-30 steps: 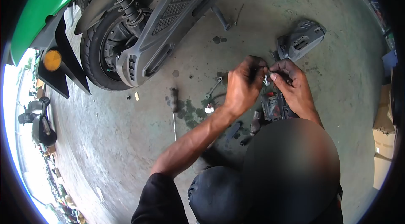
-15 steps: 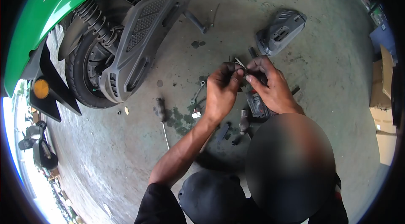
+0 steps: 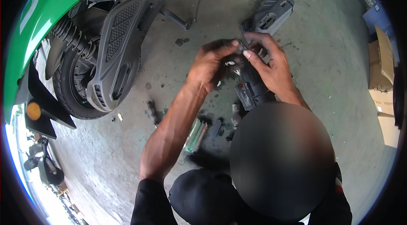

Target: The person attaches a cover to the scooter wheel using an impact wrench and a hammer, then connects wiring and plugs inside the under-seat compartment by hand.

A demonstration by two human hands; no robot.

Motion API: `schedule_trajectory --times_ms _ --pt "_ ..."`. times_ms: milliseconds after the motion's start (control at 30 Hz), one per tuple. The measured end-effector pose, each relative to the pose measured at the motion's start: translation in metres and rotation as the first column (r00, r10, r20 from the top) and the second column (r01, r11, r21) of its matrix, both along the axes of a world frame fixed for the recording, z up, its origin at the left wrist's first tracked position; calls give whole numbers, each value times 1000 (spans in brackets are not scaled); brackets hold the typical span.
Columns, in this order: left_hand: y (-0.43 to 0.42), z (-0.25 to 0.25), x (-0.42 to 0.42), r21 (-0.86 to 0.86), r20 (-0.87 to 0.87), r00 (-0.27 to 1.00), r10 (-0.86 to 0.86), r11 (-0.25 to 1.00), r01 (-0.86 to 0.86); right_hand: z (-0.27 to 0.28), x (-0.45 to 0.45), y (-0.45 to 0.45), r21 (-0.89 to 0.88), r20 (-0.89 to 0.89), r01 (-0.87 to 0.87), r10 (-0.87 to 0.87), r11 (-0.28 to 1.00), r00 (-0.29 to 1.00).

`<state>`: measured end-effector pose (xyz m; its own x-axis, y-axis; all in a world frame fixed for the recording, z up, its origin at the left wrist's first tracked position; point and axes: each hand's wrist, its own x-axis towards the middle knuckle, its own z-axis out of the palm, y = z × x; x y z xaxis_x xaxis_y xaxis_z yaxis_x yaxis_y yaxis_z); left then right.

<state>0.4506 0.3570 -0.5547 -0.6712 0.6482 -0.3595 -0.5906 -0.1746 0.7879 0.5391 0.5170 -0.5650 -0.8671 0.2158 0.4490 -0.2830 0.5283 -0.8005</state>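
Closest to me were two bare hands. The right hand (image 3: 275,66) had its grip pinching what looked like a small part (image 3: 242,48) between thumb and forefinger, just past the far end of the black tool (image 3: 253,81). The left hand (image 3: 207,66) was blurred beside it, its fingers curled in toward the part; whether its grip was spread or pressed together I couldn't tell. With something that tiny, I'd say light fingertip pressure suited best, one hand steadying while the other worked, wrists low so that a slip wouldn't send it far.

Round the black tool, I counted one hammer-like thing (image 3: 235,115) just to its left and nearer the person, then one blue-grey strip (image 3: 216,128) and one long greenish object (image 3: 196,136), which I couldn't make out, farther left. One screwdriver-like handle (image 3: 151,112) lay well left of the black tool.

Beyond the black tool sat one loose grey cover (image 3: 271,13) on the floor (image 3: 322,98). To its far left stood one green scooter (image 3: 55,6), with one wheel (image 3: 70,85) and one coil spring (image 3: 70,36) showing. Well to its right were at least two cardboard boxes (image 3: 380,66), and away past the scooter, far left, one more vehicle (image 3: 44,163).
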Motion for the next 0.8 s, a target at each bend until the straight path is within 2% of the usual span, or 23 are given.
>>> schedule_trajectory --times_ms 33,67,100,133,167,200,233,267,300,333,367,433,467,500,533,567,600,667,700,733,800 --pt "6 -6 -9 -95 -153 987 43 994 -58 -4 3 6 -50 43 75 -72 996 996" --pt "13 -15 -22 -99 -148 988 37 994 -52 -10 8 14 -96 88 150 -141 984 986" --pt "19 -25 -35 -158 -302 945 123 971 -177 -28 15 29 -107 174 191 -171 976 970" --pt "24 -32 -48 -194 -456 868 194 931 -310 -46 24 43 -108 173 188 -168 976 970" --pt "27 -37 -57 -194 -458 867 196 930 -313 -64 38 54 -89 304 212 -176 973 936" --pt "30 -42 -64 -256 -418 901 117 936 -240 -80 50 59 -68 432 233 -182 970 883" --pt "33 -46 -68 -317 -370 929 35 935 -161 -92 66 57 -73 436 234 -180 970 882" --pt "36 -49 -69 -324 -365 930 31 933 -159 -104 84 52 -77 451 148 -98 986 887" --pt "38 -52 -69 -333 -301 953 -29 940 -77 -118 99 45 -84 466 60 -14 995 885" --pt "40 -56 -68 -338 -233 968 -90 941 6 -142 108 34 -95 473 60 -8 994 881" --pt "41 -57 -68 -349 -226 969 -95 937 11 -170 116 23 -503 493 166 124 848 861" --pt "39 -55 -68 -288 -156 987 -41 957 -5 -177 121 8 -809 453 272 258 521 853" --pt "36 -58 -67 -304 -157 987 -36 952 -13 -161 117 3 -504 441 54 203 862 874" --pt "31 -63 -66 -230 -127 991 -41 973 11 -165 111 -4 -306 417 -81 210 949 884" --pt "23 -67 -66 -157 -104 994 -41 987 24 -169 105 -11 -88 373 -188 207 978 904" --pt "15 -80 -72 -76 -138 987 -76 995 66 -197 103 -10 -608 359 -64 346 791 867" --pt "4 -71 -71 -98 -151 987 -54 994 39 -192 98 -14 -662 346 -81 400 745 849" --pt "-15 -61 -65 -154 -36 998 -46 987 40 -185 90 -21 -758 316 -102 499 645 807" --pt "-34 -66 -63 -80 12 999 -47 996 48 -161 84 -32 -963 69 -131 690 234 720" --pt "-53 -72 -62 -83 26 999 -42 996 44 -169 84 -33 -994 10 -70 689 87 725" --pt "-95 -71 -47 60 82 994 78 995 -83 -185 82 -34 -976 -97 58 652 -212 752"
